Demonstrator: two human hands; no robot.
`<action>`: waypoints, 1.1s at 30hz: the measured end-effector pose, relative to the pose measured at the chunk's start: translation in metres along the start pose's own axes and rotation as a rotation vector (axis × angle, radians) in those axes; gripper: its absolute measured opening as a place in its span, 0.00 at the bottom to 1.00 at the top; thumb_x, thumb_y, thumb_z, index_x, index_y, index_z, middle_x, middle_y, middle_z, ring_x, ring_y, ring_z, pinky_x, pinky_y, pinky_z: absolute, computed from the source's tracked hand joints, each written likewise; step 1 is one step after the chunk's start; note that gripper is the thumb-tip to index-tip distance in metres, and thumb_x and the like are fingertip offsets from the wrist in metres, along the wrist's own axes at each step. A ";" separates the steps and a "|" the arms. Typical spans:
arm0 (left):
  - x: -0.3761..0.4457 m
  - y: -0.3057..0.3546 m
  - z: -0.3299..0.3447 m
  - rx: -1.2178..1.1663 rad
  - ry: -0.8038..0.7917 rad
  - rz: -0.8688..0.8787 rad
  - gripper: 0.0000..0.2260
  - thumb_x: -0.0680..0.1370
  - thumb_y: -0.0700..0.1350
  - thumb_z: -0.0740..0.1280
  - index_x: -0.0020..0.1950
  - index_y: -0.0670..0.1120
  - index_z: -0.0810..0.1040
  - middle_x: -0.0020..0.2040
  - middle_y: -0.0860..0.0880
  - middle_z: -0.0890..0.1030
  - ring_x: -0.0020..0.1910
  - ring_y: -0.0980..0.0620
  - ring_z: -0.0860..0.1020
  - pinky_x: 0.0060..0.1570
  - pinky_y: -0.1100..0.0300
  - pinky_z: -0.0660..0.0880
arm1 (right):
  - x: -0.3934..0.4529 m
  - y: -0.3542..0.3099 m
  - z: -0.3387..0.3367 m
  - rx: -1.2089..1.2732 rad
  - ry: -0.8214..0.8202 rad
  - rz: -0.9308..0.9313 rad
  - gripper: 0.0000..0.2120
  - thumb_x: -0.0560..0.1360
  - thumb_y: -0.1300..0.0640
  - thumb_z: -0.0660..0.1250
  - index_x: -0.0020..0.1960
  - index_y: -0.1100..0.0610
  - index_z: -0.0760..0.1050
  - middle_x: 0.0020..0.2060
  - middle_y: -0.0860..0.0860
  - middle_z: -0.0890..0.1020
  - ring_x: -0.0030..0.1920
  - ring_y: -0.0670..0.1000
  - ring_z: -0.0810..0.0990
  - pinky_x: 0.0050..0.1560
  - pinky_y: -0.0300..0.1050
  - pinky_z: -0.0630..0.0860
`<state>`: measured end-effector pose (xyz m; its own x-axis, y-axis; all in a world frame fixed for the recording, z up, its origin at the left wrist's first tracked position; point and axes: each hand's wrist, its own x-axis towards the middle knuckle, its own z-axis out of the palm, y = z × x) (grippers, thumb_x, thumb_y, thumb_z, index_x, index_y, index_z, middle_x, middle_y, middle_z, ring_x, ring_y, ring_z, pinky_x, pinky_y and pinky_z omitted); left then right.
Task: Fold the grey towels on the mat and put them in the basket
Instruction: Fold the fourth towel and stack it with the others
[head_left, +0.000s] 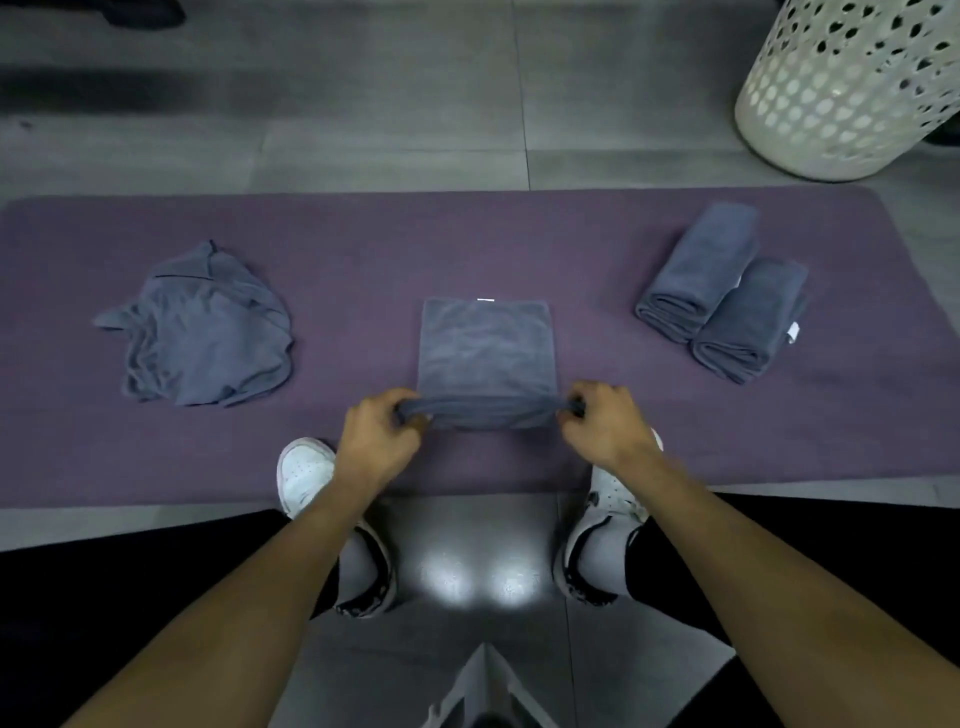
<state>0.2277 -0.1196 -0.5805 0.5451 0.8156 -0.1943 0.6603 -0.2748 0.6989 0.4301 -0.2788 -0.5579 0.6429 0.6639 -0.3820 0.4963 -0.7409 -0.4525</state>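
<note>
A grey towel (485, 348) lies flat as a square in the middle of the purple mat (363, 249). My left hand (382, 434) pinches its near left corner and my right hand (602, 421) pinches its near right corner, the near edge lifted slightly off the mat. A heap of crumpled grey towels (202, 332) sits on the mat's left side. Two folded grey towels (727, 291) lie side by side on the mat's right side. The white perforated basket (852, 88) stands on the floor beyond the mat's far right corner.
My two white shoes (304, 475) rest at the mat's near edge, one beside each forearm. Grey tiled floor (363, 104) surrounds the mat. A dark shape (140, 10) shows at the top left corner.
</note>
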 end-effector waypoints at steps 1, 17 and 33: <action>0.016 0.005 0.001 -0.050 0.020 -0.014 0.04 0.72 0.42 0.72 0.46 0.48 0.83 0.39 0.47 0.82 0.43 0.45 0.80 0.43 0.58 0.73 | 0.011 -0.002 -0.004 0.058 0.013 0.041 0.09 0.73 0.58 0.65 0.35 0.54 0.69 0.34 0.52 0.76 0.42 0.58 0.77 0.38 0.41 0.65; 0.255 -0.045 0.109 -0.171 -0.021 -0.149 0.06 0.81 0.48 0.62 0.48 0.46 0.72 0.41 0.48 0.76 0.41 0.51 0.73 0.41 0.60 0.68 | 0.262 0.012 0.049 0.436 0.078 0.259 0.08 0.79 0.52 0.63 0.47 0.57 0.74 0.40 0.52 0.77 0.38 0.50 0.74 0.36 0.41 0.67; 0.228 -0.040 0.127 0.201 0.257 0.134 0.19 0.78 0.50 0.63 0.67 0.44 0.70 0.69 0.42 0.69 0.64 0.41 0.72 0.62 0.47 0.70 | 0.260 0.030 0.074 -0.023 0.311 -0.037 0.19 0.77 0.54 0.61 0.65 0.62 0.70 0.60 0.61 0.73 0.61 0.62 0.71 0.59 0.53 0.73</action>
<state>0.3906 0.0127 -0.7402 0.5028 0.8599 0.0876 0.6942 -0.4622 0.5519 0.5694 -0.1208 -0.7303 0.7698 0.6306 -0.0991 0.5336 -0.7209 -0.4423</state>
